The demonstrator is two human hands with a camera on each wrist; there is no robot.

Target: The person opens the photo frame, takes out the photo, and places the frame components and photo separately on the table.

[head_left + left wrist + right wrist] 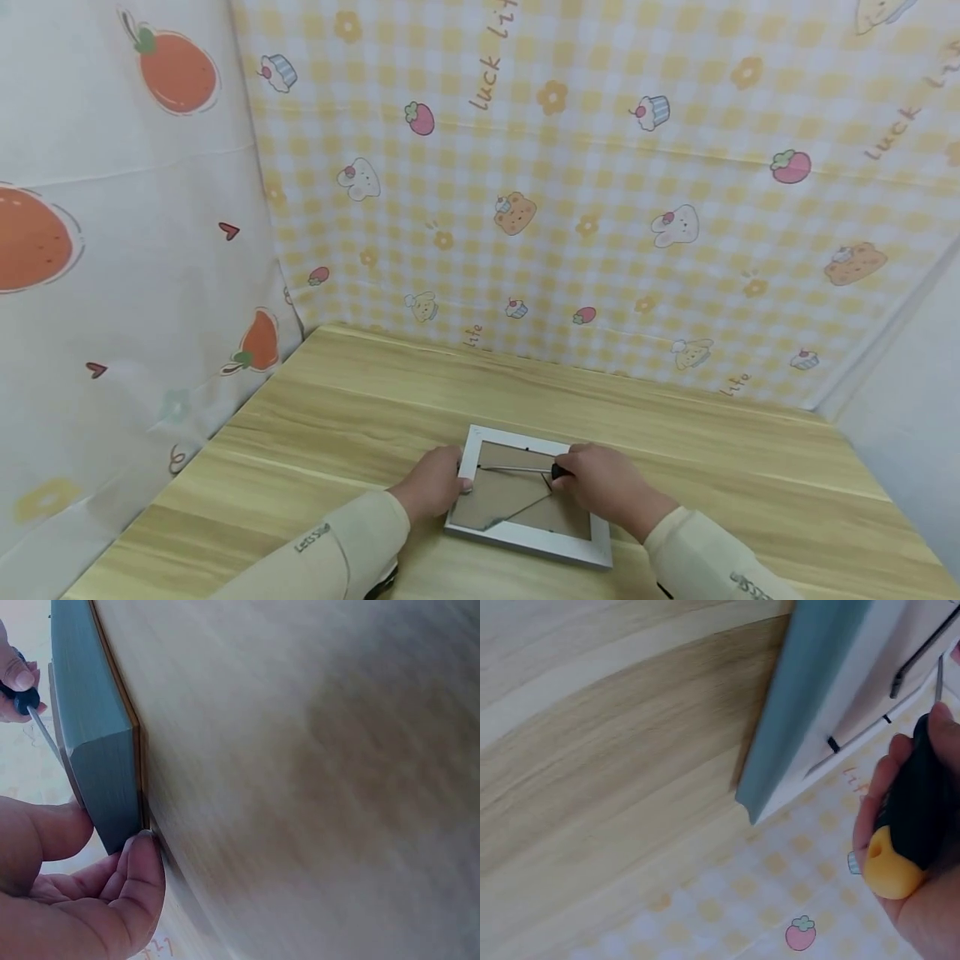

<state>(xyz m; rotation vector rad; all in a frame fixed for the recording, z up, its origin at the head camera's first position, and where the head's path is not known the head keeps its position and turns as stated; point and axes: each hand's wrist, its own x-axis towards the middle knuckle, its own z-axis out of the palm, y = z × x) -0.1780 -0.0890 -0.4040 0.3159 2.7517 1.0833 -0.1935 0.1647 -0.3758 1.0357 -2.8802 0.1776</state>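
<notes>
A white picture frame (pixel 540 540) lies back side up, its brown backing board (pixel 506 496) showing small black tabs around the edge. My left hand (pixel 431 483) grips the frame's left side; in the left wrist view its thumb is on the back face and its fingers curl under the blue-grey edge (pixel 105 776). My right hand (pixel 609 483) holds a screwdriver (pixel 517 470) over the board, fingers wrapped round its black and yellow handle (pixel 911 817). The shaft points left, its tip right at a black tab (pixel 479 467) near my left hand.
A wood-grain table (pixel 360 400) lies under the frame. Behind it hangs a yellow checked cloth (pixel 465 275), with a white fruit-print cloth (pixel 150 275) on the left. A dark-edged flap (pixel 517 506) shows on the backing board.
</notes>
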